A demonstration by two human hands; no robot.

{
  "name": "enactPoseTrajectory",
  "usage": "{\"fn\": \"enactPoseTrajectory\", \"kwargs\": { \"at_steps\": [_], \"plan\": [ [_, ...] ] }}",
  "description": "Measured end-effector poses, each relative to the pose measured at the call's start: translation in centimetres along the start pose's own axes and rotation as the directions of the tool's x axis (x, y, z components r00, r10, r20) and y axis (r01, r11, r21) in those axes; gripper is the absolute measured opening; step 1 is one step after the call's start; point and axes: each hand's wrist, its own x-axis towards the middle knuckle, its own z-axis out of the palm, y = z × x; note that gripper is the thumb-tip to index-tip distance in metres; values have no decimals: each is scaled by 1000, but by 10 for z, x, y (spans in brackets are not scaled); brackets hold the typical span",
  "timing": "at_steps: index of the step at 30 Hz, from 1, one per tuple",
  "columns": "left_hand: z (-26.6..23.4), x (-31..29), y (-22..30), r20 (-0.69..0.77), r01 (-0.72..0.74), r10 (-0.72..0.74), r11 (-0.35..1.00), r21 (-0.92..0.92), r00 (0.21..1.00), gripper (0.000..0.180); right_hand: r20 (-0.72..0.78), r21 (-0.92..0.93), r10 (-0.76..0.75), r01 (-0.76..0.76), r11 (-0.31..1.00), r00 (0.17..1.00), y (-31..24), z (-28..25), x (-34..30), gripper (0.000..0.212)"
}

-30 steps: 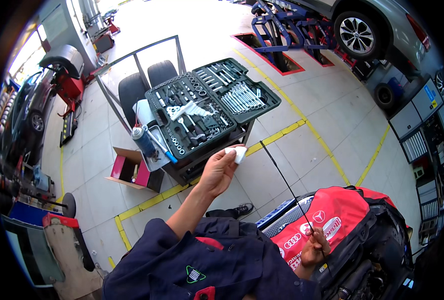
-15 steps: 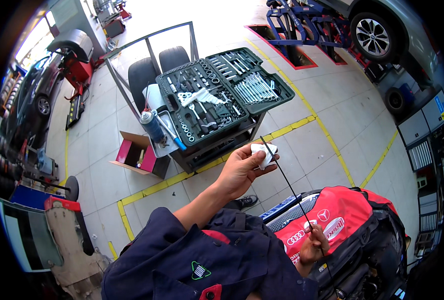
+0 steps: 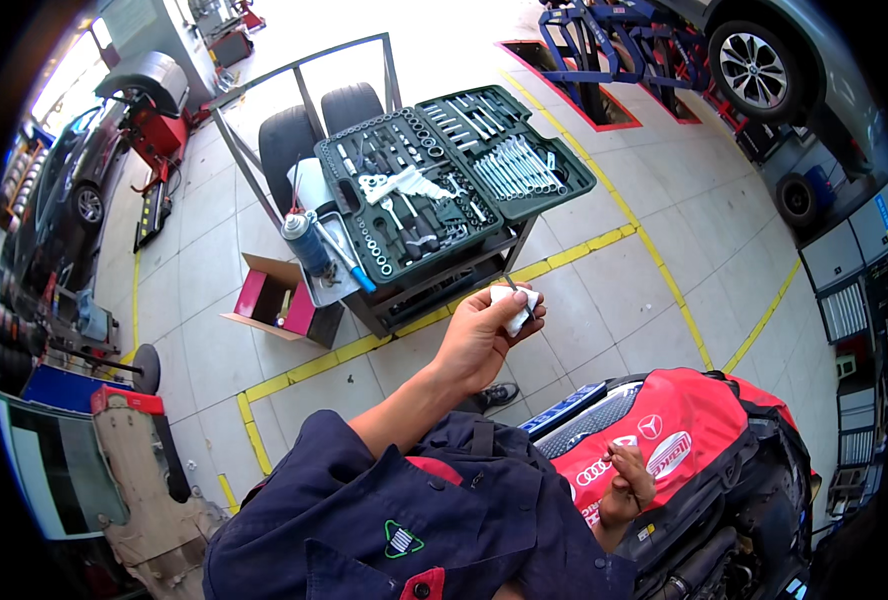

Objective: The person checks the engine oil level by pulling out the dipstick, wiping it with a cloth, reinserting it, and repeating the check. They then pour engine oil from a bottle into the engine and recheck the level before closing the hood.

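Note:
Out in front of me, my left hand (image 3: 486, 326) pinches a folded white wipe (image 3: 513, 308) round a thin dark rod that looks like a dipstick (image 3: 510, 284). A short end of it sticks out above the wipe, and a dark bit shows below. Lower right, my right hand (image 3: 628, 488) is raised with its fingers bent and drawn together over the red fender cover (image 3: 699, 405). Whatever lies in those fingers is too fine to make out. The stretch of rod between my hands does not show clearly. An open engine bay (image 3: 709, 560) lies beside my right hand.
Beyond my left hand stands a metal cart (image 3: 389, 75) with an open socket and wrench case (image 3: 539, 210), a spray can (image 3: 306, 243) and a tray (image 3: 336, 293). An open box (image 3: 274, 297) sits on the floor. A raised car (image 3: 754, 65) is at upper right.
My left hand, with the wipe, has shifted slightly left. The long dark rod that ran plainly between my hands no longer shows along that stretch. My right hand has barely moved.

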Motion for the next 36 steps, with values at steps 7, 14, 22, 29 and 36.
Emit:
{"fn": "enactPoseTrajectory", "kwargs": {
  "at_steps": [7, 14, 22, 29, 36],
  "plan": [
    [-2, 4, -1, -27, 5, -5, 1000, 5, 1000, 18, 36, -19, 18, -18, 1000, 999, 1, 0, -1, 39],
    [-5, 7, -5, 138, 64, -34, 974, -217, 990, 31, -77, 133, 127, -116, 984, 989, 8, 4, -5, 38],
    [8, 3, -2, 219, 33, -5, 992, -123, 976, 41, -184, 466, 466, -340, 817, 865, 16, 4, -19, 31],
    [-14, 8, -11, 147, -150, 168, 981, -126, 975, 34, -116, 525, 509, -382, 760, 853, 18, 7, -20, 29],
    [-44, 26, 24, 96, -231, 284, 900, -369, 954, 24, -88, 658, 579, -389, 645, 810, 20, -6, -21, 32]
  ]
}}
